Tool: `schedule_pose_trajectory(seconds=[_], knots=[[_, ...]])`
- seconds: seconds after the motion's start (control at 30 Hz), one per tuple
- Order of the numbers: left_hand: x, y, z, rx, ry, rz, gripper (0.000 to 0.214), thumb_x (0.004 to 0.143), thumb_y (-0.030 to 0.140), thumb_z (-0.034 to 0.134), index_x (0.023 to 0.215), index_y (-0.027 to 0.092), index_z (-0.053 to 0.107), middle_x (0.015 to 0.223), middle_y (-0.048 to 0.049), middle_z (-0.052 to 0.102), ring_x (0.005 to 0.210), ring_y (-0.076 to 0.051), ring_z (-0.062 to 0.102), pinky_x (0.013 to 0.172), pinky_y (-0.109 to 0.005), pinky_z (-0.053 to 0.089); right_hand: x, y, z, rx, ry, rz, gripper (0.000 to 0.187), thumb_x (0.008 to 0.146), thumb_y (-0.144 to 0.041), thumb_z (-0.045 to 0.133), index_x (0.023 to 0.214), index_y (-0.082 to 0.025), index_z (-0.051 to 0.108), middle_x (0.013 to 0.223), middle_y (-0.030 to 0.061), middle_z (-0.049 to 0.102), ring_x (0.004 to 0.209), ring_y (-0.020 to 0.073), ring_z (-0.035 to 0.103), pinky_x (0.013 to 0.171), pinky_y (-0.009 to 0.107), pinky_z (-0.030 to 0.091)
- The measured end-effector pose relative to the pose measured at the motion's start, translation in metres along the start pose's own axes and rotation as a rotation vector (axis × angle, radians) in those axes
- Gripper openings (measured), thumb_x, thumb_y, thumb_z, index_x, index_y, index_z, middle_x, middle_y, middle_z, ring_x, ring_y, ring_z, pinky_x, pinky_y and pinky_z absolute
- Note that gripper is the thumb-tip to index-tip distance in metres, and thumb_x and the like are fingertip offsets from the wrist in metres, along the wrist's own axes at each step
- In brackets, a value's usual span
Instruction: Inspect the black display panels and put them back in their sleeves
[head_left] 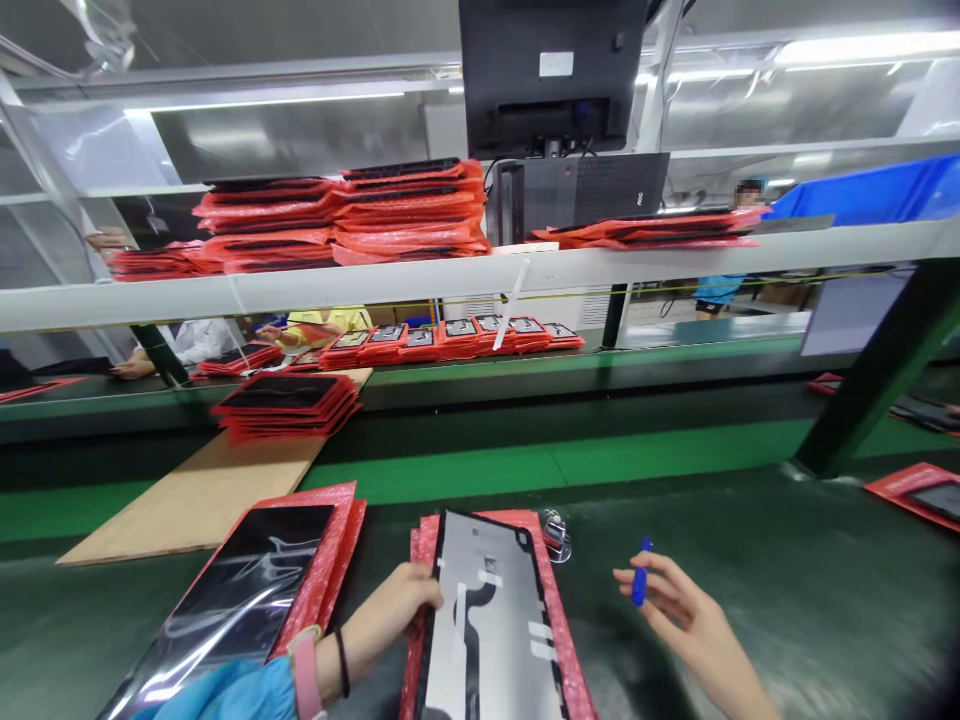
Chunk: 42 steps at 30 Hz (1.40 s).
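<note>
A flat grey panel with a black rim [491,625] lies back side up on a red bubble-wrap bag [568,650] on the green bench in front of me. My left hand [397,612] grips the panel's left edge, fingers curled over it. To the right, my right hand [675,610] hovers above the bench and pinches a small blue plastic tool [640,574] between thumb and fingers. Left of the panel lies a glossy black panel [240,590] on another red bag.
A small clear tape roll [556,535] sits just behind the panel. A wooden board [202,490] carries a stack of red-bagged panels [285,403]. More stacks fill the shelf [450,275] above. Other people work across the line. A red-bagged panel [919,492] lies far right.
</note>
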<state>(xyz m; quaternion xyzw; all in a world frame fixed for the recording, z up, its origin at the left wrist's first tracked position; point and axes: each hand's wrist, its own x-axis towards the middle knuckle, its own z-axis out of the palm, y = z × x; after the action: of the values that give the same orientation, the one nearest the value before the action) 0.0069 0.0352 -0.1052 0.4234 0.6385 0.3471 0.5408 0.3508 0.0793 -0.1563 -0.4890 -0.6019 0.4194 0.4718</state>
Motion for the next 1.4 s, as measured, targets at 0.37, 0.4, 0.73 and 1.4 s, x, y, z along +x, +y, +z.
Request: schedule_pose_trajectory(seconds=[0.37, 0.4, 0.73, 1.4], knots=[[0.001, 0.044, -0.010, -0.343, 0.233, 0.351, 0.032, 0.067, 0.026, 0.063, 0.098, 0.017, 0.063, 0.099, -0.0054, 0.072, 0.095, -0.025, 0.064, 0.084, -0.034, 0.045, 0.004, -0.107, 0.012, 0.252, 0.212, -0.301, 0.015, 0.088, -0.037, 0.056, 0.093, -0.023, 0.059, 0.054, -0.0022, 0.063, 0.052, 0.0150, 0.057, 0.054, 0.024, 0.044], [0.001, 0.051, -0.011, -0.373, 0.216, 0.374, 0.035, 0.070, 0.030, 0.064, 0.102, 0.017, 0.061, 0.100, -0.0064, 0.072, 0.092, -0.025, 0.066, 0.082, -0.035, 0.047, 0.006, -0.116, 0.018, 0.332, 0.134, -0.317, 0.021, 0.088, -0.036, 0.054, 0.101, -0.022, 0.061, 0.068, 0.0029, 0.071, 0.064, 0.0187, 0.064, 0.062, 0.028, 0.050], [0.000, 0.088, -0.007, -0.496, 0.183, 0.537, 0.058, 0.068, 0.030, 0.076, 0.120, 0.017, 0.054, 0.114, -0.0076, 0.070, 0.101, -0.023, 0.066, 0.087, -0.031, 0.049, 0.012, -0.143, 0.105, 0.180, -0.044, -0.411, 0.032, 0.086, -0.038, 0.060, 0.062, -0.021, 0.046, 0.044, -0.0085, 0.040, 0.039, 0.0082, 0.036, 0.040, 0.022, 0.027], [-0.024, 0.097, -0.005, -0.625, 0.316, 0.462, 0.064, 0.067, 0.033, 0.077, 0.127, 0.028, 0.055, 0.112, 0.0005, 0.071, 0.104, -0.020, 0.065, 0.081, -0.021, 0.054, 0.016, -0.145, 0.126, -0.208, 0.147, -0.765, 0.043, 0.078, -0.005, 0.052, 0.060, -0.023, 0.017, 0.052, -0.0071, 0.022, 0.042, 0.0087, 0.025, 0.045, 0.026, 0.021]])
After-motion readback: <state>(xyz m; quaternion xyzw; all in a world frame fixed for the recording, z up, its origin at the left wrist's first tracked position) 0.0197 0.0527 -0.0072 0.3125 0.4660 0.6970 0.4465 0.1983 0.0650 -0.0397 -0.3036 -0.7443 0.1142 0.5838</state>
